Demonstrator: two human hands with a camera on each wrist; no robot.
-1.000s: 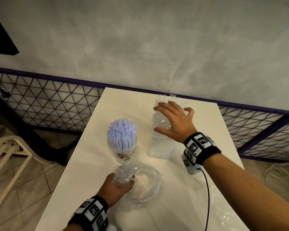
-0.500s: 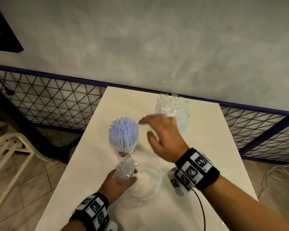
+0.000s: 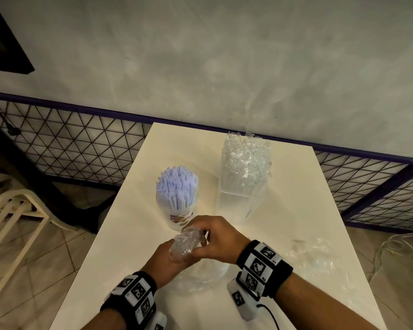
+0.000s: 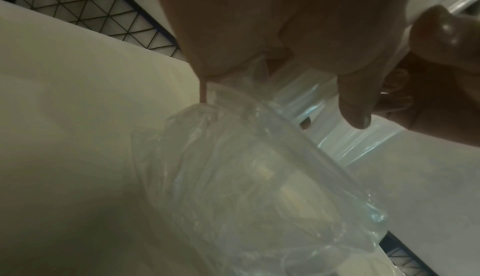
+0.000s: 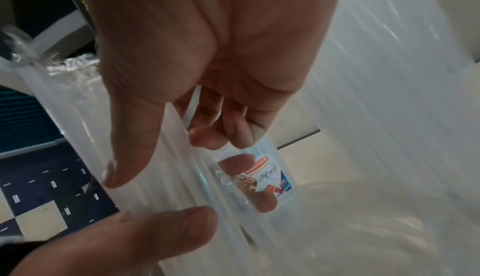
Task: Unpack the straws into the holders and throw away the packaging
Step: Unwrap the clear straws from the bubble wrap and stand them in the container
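Both hands meet low over the near middle of the cream, smooth rectangular table [image 3: 296, 186]. The left hand [image 3: 167, 258] has fingers curled round the bunched neck of a clear, crinkled plastic straw bag [image 3: 185, 242]; the neck sticks up out of the fist, and in the left wrist view the same bag [image 4: 246, 177] hangs below the palm as thin, wrinkled, glossy film, its contents not readable. The right hand [image 3: 217, 239] comes in from the right with fingers bent against the top of that bunched neck; the head view shows contact with the film, but whether it pinches or only touches I cannot tell. In the right wrist view the right-hand fingers [image 5: 213, 134] are curled in toward the palm with plastic film around them, thumb stretched out. Just beyond the hands stands a round translucent plastic holder with a printed label [image 3: 180, 216], upright, packed tight with pale blue-white straws [image 3: 177, 188], their ends fanned in a dense tuft above the rim. To its right, a little further back, a tall clear rectangular holder [image 3: 243, 184] stands upright, filled with straws in clear crinkly individual wrappers [image 3: 247, 153] that jut out above its top. Loose clear plastic packaging [image 3: 317, 258], flat and wrinkled, lies on the table's near right side, apart from the hands. A cream plastic chair [image 3: 14, 217] stands on the tiled floor to the left.
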